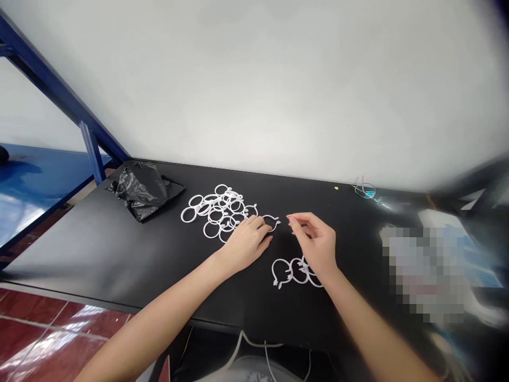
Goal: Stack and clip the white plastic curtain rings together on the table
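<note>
At far left, a blue metal frame point(59, 90) slanted down across the corner, a blue tabletop point(43, 172) behind it and glossy red floor tiles point(34, 323) below. A smooth black table point(214, 286) ran across the middle, against a plain pale wall point(258, 90). Near its back left corner lay a crumpled black plastic bag point(145, 188), shiny and creased. Just right of it spread a loose pile of thin white rings point(227, 197), overlapping, several with small pronged ends. The left hand point(248, 236) rested palm down over the pile's right edge, fingers gently curved about one white ring point(271, 216) with a gap in its side — whether they gripped it could not be told. The right hand point(314, 239) was just beyond that gap, thumb and forefinger drawn narrowly together; anything between them was too small to make out. Beneath its wrist lay a smaller cluster of white rings point(291, 272), partly hidden by the forearm. Farther right, near the wall, were a yellow speck point(336, 188) and a wiry item with a teal glint point(369, 191), then a pixelated patch point(425, 270) that hid what was there.
</note>
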`<state>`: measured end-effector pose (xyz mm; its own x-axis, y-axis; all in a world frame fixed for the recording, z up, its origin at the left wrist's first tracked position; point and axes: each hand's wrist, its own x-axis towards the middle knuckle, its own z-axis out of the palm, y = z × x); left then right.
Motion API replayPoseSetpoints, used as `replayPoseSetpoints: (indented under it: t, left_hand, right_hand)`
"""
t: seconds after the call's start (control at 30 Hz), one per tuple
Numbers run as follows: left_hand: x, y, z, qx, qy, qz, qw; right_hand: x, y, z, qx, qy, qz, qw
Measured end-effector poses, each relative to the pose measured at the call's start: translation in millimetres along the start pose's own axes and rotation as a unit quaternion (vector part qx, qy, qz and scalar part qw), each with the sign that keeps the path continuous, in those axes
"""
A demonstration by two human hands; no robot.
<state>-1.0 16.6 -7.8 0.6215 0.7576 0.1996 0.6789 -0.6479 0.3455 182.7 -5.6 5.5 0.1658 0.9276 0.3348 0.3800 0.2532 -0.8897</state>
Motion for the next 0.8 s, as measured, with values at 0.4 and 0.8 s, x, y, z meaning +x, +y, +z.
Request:
replayPoseSetpoints:
  t: [0.4,0.8]
  left_hand:
    - [2.8,-11.1,10.0,-0.075,0.062,-0.012,0.995]
    - [5.3,2.2,-20.0,-0.593,-0.019,-0.142,0.792]
  right_hand:
    - [2.2,10.4,5.2,-0.063,-0.13,-0.01,0.989]
    - [-2.7,-4.7,2.8,0.024,-0.104,0.0,0.994]
